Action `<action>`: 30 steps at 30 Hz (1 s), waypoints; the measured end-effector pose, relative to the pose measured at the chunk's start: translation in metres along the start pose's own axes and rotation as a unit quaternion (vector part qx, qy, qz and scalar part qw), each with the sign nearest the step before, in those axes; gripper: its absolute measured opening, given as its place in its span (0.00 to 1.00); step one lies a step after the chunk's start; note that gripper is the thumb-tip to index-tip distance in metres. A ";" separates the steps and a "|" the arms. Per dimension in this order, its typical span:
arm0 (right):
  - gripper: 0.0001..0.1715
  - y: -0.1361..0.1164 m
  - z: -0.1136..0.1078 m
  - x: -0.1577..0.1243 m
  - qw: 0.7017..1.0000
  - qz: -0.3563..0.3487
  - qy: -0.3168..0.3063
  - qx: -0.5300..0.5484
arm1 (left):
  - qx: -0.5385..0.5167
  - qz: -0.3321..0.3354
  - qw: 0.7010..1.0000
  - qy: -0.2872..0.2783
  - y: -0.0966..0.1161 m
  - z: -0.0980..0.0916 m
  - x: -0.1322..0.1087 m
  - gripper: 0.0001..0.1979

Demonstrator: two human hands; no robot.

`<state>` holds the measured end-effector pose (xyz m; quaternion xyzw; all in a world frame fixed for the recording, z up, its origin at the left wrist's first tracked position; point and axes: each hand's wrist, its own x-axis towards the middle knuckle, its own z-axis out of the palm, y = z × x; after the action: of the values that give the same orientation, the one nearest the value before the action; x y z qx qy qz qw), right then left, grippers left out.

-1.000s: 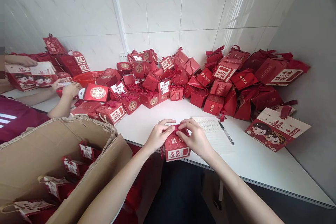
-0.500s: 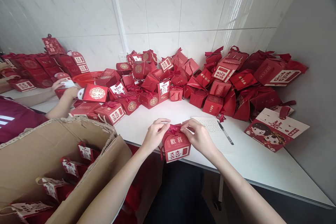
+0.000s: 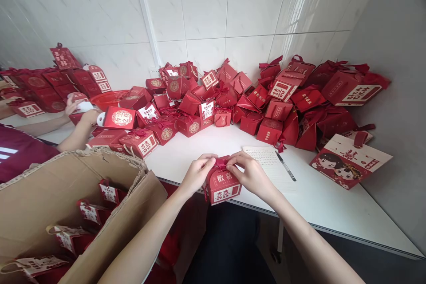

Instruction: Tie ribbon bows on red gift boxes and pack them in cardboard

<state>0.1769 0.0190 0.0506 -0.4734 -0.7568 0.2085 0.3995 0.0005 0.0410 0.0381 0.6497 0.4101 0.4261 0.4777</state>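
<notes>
A red gift box [image 3: 223,187] with white and gold characters sits at the table's front edge, right before me. A dark red ribbon [image 3: 221,163] is tied at its top. My left hand [image 3: 199,172] pinches the ribbon from the left, thumb against fingers. From the right, my right hand [image 3: 248,171] pinches the same ribbon, its fingertips close to the knot. A twisted red cord hangs at the box's left side. The fingertips partly cover the ribbon, so its exact shape is hidden.
Many red gift boxes [image 3: 193,102] are heaped along the wall. A written notepad [image 3: 262,159] and a pen [image 3: 285,166] lie to the right, near a cartoon-printed box [image 3: 346,162]. At left stand a cardboard carton [image 3: 109,164] holding boxes and an orange basket [image 3: 111,97]; a co-worker's hands handle a box.
My right hand has shifted slightly left, and its fingers have closed in on the ribbon. The box stays in nearly the same place.
</notes>
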 end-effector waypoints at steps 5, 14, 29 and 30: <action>0.06 0.004 -0.008 0.002 1.000 -0.012 -0.021 0.000 | 0.076 0.030 0.996 0.022 -0.002 -0.007 -0.003 0.19; 0.08 -0.001 -0.030 0.001 0.992 0.002 -0.083 -0.096 | 0.273 0.075 0.952 0.115 0.008 -0.011 -0.020 0.15; 0.12 -0.002 -0.016 0.003 0.980 0.171 -0.078 -0.070 | 0.323 0.141 0.926 0.132 0.007 0.014 -0.036 0.05; 0.11 -0.001 -0.016 0.003 0.980 0.167 -0.086 -0.058 | 0.321 0.144 0.927 0.127 0.006 0.014 -0.036 0.04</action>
<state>0.1885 0.0202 0.0618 -0.5963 -0.7091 0.2678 0.2644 0.0037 0.0021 0.0356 0.7611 0.4839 0.4146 0.1211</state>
